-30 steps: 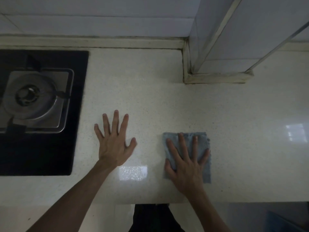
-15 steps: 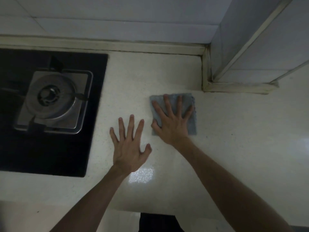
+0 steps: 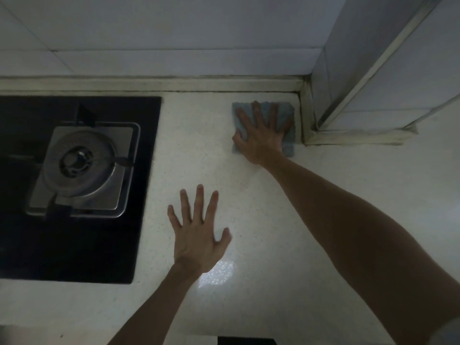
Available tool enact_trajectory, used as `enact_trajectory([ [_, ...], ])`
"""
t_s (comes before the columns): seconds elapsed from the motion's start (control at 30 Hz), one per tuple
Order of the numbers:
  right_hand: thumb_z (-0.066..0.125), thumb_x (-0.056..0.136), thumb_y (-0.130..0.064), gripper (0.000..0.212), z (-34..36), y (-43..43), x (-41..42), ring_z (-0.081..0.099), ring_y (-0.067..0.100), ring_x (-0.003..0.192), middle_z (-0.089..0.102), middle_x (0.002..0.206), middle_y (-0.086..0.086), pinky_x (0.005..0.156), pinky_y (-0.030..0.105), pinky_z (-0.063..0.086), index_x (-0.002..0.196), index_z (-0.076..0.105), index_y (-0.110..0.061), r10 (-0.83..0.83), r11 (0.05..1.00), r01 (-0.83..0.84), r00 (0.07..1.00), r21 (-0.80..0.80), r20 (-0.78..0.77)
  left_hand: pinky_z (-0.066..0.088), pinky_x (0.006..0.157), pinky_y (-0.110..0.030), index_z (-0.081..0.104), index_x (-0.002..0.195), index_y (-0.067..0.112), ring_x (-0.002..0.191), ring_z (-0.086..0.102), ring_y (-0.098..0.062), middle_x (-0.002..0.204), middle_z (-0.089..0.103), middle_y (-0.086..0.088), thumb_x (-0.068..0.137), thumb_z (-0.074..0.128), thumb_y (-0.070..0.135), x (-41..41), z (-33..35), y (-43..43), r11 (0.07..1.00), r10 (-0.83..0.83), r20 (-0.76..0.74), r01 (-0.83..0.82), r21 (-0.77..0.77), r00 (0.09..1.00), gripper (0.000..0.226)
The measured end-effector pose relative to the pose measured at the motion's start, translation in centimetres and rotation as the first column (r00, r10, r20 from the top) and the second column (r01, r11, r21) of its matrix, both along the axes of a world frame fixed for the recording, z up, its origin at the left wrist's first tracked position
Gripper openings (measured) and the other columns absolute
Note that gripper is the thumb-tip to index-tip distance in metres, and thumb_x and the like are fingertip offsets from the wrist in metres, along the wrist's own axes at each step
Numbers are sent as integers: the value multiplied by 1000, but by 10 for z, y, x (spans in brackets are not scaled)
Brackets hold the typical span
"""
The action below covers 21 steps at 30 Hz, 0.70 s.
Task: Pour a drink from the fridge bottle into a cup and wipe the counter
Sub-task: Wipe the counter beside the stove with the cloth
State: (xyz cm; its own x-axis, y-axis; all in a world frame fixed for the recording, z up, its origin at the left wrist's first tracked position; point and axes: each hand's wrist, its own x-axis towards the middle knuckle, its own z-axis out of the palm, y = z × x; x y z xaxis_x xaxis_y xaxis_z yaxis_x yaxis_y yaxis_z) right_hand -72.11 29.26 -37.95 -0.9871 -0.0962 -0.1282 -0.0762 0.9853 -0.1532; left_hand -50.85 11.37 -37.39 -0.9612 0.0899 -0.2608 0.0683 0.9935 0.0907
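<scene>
A small blue-grey cloth (image 3: 286,113) lies flat on the pale speckled counter (image 3: 249,195), close to the back wall and right beside the tiled column's base. My right hand (image 3: 261,135) presses on the cloth with its fingers spread and straight, arm stretched far forward. My left hand (image 3: 199,235) rests flat on the bare counter nearer to me, fingers spread, holding nothing. No bottle or cup is in view.
A black glass hob (image 3: 74,190) with a steel gas burner (image 3: 79,168) fills the left side. A tiled column (image 3: 373,70) juts out at the back right, with a raised sill (image 3: 353,138) at its foot. The tiled back wall (image 3: 174,33) runs behind the counter.
My right hand has pushed the cloth away from me, from near the front edge to the back corner by the column. My left hand has stayed flat on the counter.
</scene>
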Motion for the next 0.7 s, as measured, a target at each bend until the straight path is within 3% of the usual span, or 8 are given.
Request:
enact_trajectory([
  [0.3,30,98,-61,72,22,7,-4,-10,43,149,-8,166,8,110,75,6,157,-1,-34,48,999,-48,991,0,126,-3,116,-67,-8,157,29,148,-18,-41,165,-16,-9,86,23,69,0,-3,0,1000,-8,-17,8,-8,1000,87],
  [0.47,41,97,-54,66,46,13,43,18,39,145,17,160,13,109,69,21,153,18,-27,16,1000,-16,995,2,94,-10,114,-64,-10,155,28,147,-22,-42,164,-18,-10,84,15,70,-2,3,-1,1000,-15,32,15,-1,999,86],
  [0.57,41,97,-53,68,57,18,83,22,37,145,19,160,10,114,64,19,155,13,-28,-5,1000,4,990,1,138,-9,114,-65,-14,155,26,145,-25,-44,162,-23,-11,88,17,68,-4,16,0,999,-40,113,41,-4,993,84],
  [0.7,36,97,-55,70,76,25,131,25,35,144,19,161,8,114,61,23,155,8,-27,16,1000,-19,982,14,190,10,117,-63,7,155,22,147,3,-46,163,2,-15,97,29,57,-10,50,-1,998,-68,134,69,0,989,72],
])
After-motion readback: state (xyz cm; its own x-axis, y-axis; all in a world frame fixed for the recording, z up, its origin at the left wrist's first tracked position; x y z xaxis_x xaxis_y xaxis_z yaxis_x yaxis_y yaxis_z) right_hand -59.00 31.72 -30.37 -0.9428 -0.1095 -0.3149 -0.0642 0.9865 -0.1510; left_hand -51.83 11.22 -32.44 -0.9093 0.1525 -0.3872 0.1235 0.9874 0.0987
